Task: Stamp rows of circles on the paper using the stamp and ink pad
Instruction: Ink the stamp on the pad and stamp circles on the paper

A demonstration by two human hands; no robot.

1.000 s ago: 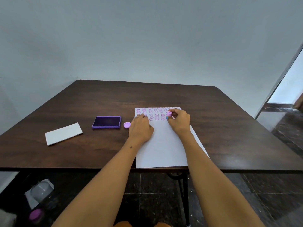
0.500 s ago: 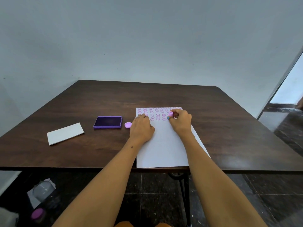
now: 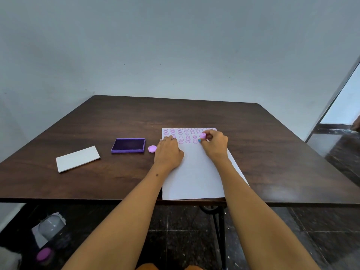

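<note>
Right hand (image 3: 215, 146) has its grip pinched around the small pink cylindrical stamp (image 3: 203, 136), holding it upright at the right end of the lowest row of purple circles (image 3: 187, 135), around the middle of the frame. Can't tell if the stamp face is actually touching the sheet or just above it, since the fingers hide the bottom. The left hand (image 3: 168, 152) lies flat, palm down, on the left edge of the white sheet of paper (image 3: 194, 172), grip relaxed and holding nothing; its fingertips cover the start of the lower rows.

The paper lies on a dark brown wooden worktop (image 3: 272, 152), its near edge right at the worktop's front edge. Circles fill only the far strip, the rest of the sheet is blank.

Left of the paper: a little round pink cap (image 3: 152, 148) just beside the left hand, then the open purple rectangular ink pad (image 3: 128, 145), then well apart to the left a white rectangular lid or card (image 3: 78, 159). Nothing sits between the stamp and the ink pad except the left hand and that cap.

Lower left, under the worktop, a greyish container (image 3: 51, 227) and something purple (image 3: 44, 254), too blurry to identify.
</note>
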